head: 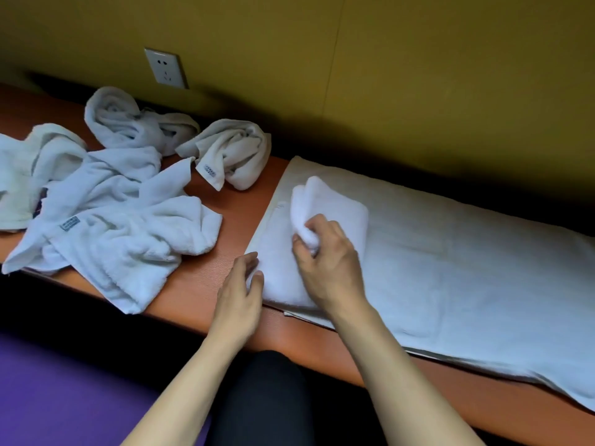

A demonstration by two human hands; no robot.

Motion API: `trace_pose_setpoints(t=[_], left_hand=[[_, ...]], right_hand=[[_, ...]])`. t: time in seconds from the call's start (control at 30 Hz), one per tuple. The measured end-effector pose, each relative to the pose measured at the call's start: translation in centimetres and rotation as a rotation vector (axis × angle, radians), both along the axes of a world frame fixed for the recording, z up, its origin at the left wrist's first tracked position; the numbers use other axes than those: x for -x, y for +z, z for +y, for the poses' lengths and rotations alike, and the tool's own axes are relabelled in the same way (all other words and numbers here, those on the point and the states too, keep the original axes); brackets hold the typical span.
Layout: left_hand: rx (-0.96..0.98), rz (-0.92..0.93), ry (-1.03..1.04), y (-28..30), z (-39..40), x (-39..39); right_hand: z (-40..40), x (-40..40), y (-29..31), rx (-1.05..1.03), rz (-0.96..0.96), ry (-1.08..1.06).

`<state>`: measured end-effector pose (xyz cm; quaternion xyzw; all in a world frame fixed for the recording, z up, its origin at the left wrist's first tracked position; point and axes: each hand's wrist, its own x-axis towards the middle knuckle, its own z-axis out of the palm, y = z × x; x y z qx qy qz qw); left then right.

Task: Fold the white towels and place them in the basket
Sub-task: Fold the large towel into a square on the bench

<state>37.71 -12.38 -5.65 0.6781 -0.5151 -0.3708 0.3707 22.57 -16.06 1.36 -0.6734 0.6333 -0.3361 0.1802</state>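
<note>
You look down at a long orange-brown surface (206, 294) that runs from the left side to the lower right. Behind it stands a wall (418, 75) painted a dull yellow-green. A thin line runs down the wall near the middle. A white power socket (165, 68) sits on the wall at the upper left. Where the wall meets the surface, it is dark with shadow. Below the front edge you see a purple floor (64, 391) at the lower left. The light is dim and soft.
</note>
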Motion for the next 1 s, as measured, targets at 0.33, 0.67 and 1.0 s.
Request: trace_pose_setpoints(t=[0.33,0.67,1.0], left_hand=[[-0.132,0.165,0.093,1.5,-1.5,-0.9],[-0.438,-0.014,0.076,3.9,-6.3,1.1],[-0.37,0.207,0.031,4.9,-4.6,2.4]], right_hand=[[0.8,-1.8,-2.9,-0.299,-0.025,0.311],[1.1,5.8,-4.6,-0.496,-0.428,-0.408],[1.1,7.2,-3.4,-0.509,-0.763,-0.334]])
